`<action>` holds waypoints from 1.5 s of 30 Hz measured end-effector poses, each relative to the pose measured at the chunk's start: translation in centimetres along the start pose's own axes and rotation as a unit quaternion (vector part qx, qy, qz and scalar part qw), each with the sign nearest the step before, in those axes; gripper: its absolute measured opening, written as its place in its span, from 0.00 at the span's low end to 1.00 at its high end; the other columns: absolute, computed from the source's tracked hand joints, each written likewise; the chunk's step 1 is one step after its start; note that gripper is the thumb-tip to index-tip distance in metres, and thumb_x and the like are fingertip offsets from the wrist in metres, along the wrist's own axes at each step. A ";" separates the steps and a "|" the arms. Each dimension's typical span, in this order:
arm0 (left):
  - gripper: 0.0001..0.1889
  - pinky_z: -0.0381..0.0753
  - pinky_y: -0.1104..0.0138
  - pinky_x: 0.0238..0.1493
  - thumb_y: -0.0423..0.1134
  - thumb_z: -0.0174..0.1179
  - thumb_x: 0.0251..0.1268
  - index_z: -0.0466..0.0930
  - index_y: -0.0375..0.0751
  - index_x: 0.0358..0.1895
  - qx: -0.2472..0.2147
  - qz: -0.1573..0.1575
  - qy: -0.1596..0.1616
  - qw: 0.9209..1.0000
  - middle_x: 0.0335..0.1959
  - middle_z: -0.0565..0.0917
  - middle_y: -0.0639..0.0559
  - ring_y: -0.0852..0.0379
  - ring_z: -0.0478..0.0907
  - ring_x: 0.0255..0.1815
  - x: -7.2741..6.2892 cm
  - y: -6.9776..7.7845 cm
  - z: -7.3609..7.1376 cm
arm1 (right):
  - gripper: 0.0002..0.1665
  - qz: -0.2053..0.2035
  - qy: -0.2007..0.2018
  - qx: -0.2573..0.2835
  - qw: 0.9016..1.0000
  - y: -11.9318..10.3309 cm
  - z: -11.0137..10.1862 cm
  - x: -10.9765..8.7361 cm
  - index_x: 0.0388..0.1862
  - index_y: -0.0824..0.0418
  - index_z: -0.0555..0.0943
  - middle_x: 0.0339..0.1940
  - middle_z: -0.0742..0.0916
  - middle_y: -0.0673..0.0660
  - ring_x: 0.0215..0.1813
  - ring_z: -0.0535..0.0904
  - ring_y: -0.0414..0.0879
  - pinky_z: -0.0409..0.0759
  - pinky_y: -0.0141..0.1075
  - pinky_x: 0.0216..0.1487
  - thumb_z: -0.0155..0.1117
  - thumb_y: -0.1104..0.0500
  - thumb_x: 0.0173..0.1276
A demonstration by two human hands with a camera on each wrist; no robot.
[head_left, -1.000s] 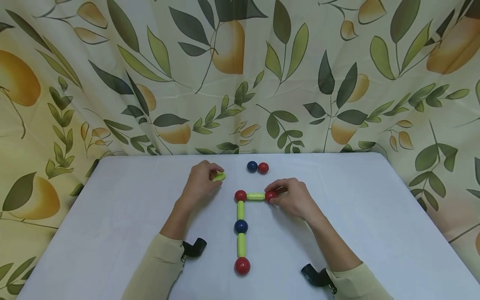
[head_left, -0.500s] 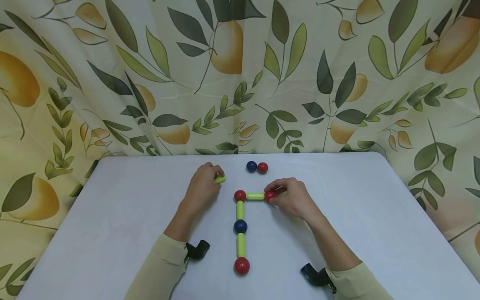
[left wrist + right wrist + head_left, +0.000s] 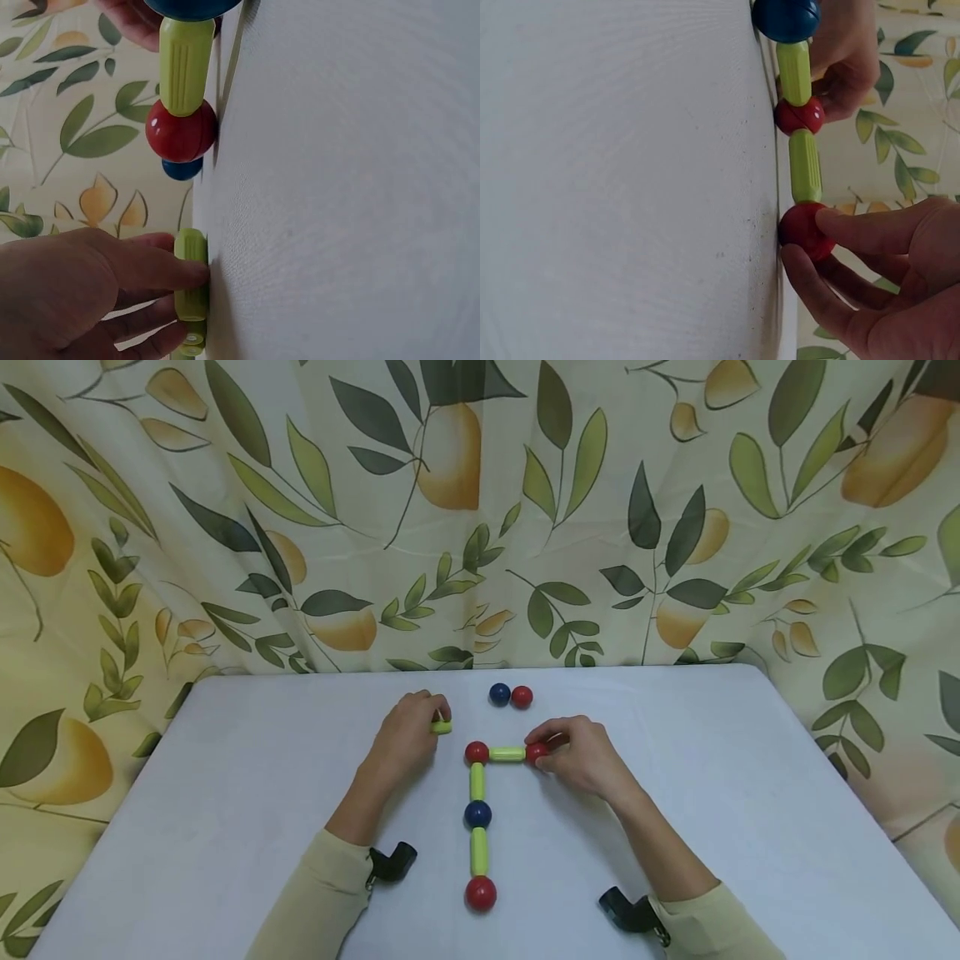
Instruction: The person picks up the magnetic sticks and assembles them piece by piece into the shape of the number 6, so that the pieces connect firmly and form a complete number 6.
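Note:
With thumb and fingers my left hand [image 3: 403,737] pinches a light green rod [image 3: 192,255], low over the table at the far left of the joined pieces. Below it in the left wrist view, more green rod ends [image 3: 193,341] show by the fingers, partly hidden. My right hand [image 3: 587,758] grips a red ball [image 3: 806,231] at the right end of a top green rod [image 3: 507,754]. That rod meets a red corner ball [image 3: 476,752]. From there a green rod, a blue ball [image 3: 477,814], another green rod [image 3: 479,852] and a red ball [image 3: 481,893] run toward me.
Behind the joined pieces, a loose blue ball [image 3: 499,695] and a loose red ball [image 3: 522,697] lie side by side. A white cloth covers the table [image 3: 225,827]. A leaf-and-fruit patterned curtain [image 3: 465,568] hangs behind its far edge.
My left hand has shifted slightly toward me with the green rod, which has turned a little. The right hand keeps its hold on the red ball. The whole head view has drifted slightly.

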State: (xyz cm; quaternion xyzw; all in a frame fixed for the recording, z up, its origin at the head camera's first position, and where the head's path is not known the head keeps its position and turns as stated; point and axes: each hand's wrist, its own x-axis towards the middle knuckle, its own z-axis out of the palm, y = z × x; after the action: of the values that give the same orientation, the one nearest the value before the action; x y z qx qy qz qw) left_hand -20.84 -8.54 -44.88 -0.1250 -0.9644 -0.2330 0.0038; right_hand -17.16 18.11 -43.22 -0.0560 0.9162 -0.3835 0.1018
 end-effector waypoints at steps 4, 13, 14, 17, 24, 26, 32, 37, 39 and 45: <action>0.14 0.84 0.58 0.49 0.23 0.67 0.59 0.86 0.44 0.44 -0.017 -0.011 -0.020 1.000 0.39 0.83 0.50 0.51 0.77 0.44 -0.3 -0.1 -0.1 | 0.14 0.011 -0.001 0.008 1.000 0.0 0.4 -0.2 0.49 0.56 0.91 0.46 0.90 0.56 0.53 0.82 0.53 0.83 0.41 0.48 0.74 0.66 0.65; 0.14 0.84 0.59 0.49 0.27 0.70 0.59 0.87 0.48 0.45 -0.056 -0.023 -0.043 0.997 0.40 0.85 0.50 0.52 0.79 0.43 -1.0 0.2 -1.0 | 0.15 0.012 -0.005 0.006 1.000 -0.2 0.9 -0.3 0.49 0.56 0.91 0.46 0.90 0.56 0.52 0.82 0.53 0.83 0.40 0.47 0.75 0.66 0.64; 0.14 0.84 0.59 0.49 0.28 0.70 0.60 0.87 0.49 0.45 -0.060 -0.020 -0.047 0.997 0.39 0.85 0.51 0.52 0.79 0.43 -1.0 0.3 -1.2 | 0.15 0.014 -0.005 0.006 1.000 -0.2 0.9 -0.3 0.49 0.56 0.91 0.46 0.90 0.56 0.52 0.82 0.53 0.83 0.40 0.47 0.75 0.66 0.64; 0.13 0.84 0.61 0.47 0.29 0.72 0.60 0.88 0.49 0.46 -0.074 -0.004 -0.059 0.996 0.38 0.85 0.52 0.53 0.79 0.42 -1.0 0.9 -1.7 | 0.15 0.012 -0.006 0.001 1.000 -0.2 0.7 -0.2 0.49 0.56 0.91 0.45 0.90 0.56 0.52 0.82 0.54 0.83 0.40 0.47 0.75 0.66 0.64; 0.12 0.83 0.64 0.44 0.32 0.72 0.63 0.89 0.50 0.48 -0.099 0.038 -0.085 0.991 0.38 0.85 0.54 0.55 0.80 0.41 -1.1 2.4 -2.7 | 0.15 0.009 -0.001 -0.005 1.000 -0.2 0.3 0.0 0.49 0.54 0.91 0.44 0.90 0.54 0.52 0.82 0.52 0.81 0.41 0.47 0.74 0.66 0.63; 0.13 0.83 0.65 0.42 0.32 0.72 0.63 0.89 0.49 0.49 -0.115 0.052 -0.098 0.987 0.38 0.85 0.53 0.55 0.80 0.41 -1.2 2.9 -2.9 | 0.15 0.007 -0.003 -0.005 1.000 -0.2 0.2 0.0 0.49 0.55 0.91 0.44 0.91 0.54 0.52 0.82 0.52 0.82 0.42 0.48 0.74 0.65 0.64; 0.14 0.83 0.68 0.40 0.31 0.71 0.64 0.89 0.46 0.52 -0.159 0.102 -0.141 0.972 0.39 0.86 0.52 0.55 0.81 0.41 -1.6 4.4 -3.1 | 0.15 0.001 -0.004 -0.010 1.000 -0.1 0.0 0.1 0.50 0.55 0.91 0.45 0.91 0.54 0.53 0.82 0.53 0.82 0.43 0.50 0.74 0.65 0.65; 0.15 0.84 0.68 0.44 0.31 0.70 0.65 0.89 0.49 0.54 -0.169 0.130 -0.173 0.962 0.40 0.87 0.54 0.56 0.81 0.41 -1.9 5.5 -2.7 | 0.15 -0.006 -0.006 -0.008 1.000 0.0 -0.1 0.1 0.51 0.56 0.90 0.46 0.91 0.56 0.53 0.83 0.53 0.82 0.44 0.52 0.74 0.65 0.65; 0.16 0.84 0.68 0.45 0.31 0.70 0.66 0.89 0.50 0.54 -0.173 0.141 -0.188 0.956 0.41 0.87 0.55 0.56 0.81 0.42 -1.9 5.8 -2.4 | 0.14 -0.007 -0.006 -0.008 1.000 0.0 -0.1 0.2 0.50 0.56 0.90 0.46 0.91 0.56 0.53 0.83 0.53 0.83 0.45 0.52 0.74 0.64 0.66; 0.16 0.83 0.70 0.47 0.30 0.70 0.66 0.88 0.47 0.55 -0.179 0.166 -0.228 0.943 0.41 0.87 0.57 0.59 0.83 0.42 -1.9 6.6 -1.6 | 0.13 -0.019 -0.005 -0.007 1.000 0.1 -0.3 0.2 0.49 0.56 0.91 0.44 0.92 0.55 0.51 0.84 0.52 0.82 0.48 0.53 0.73 0.65 0.67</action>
State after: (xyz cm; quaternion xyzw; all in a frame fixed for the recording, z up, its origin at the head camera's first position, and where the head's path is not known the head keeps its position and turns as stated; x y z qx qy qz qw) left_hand -17.51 -4.05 -40.65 -0.3318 -0.8475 -0.3630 -0.1996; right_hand -17.44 18.33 -43.16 -0.0760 0.9172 -0.3784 0.0984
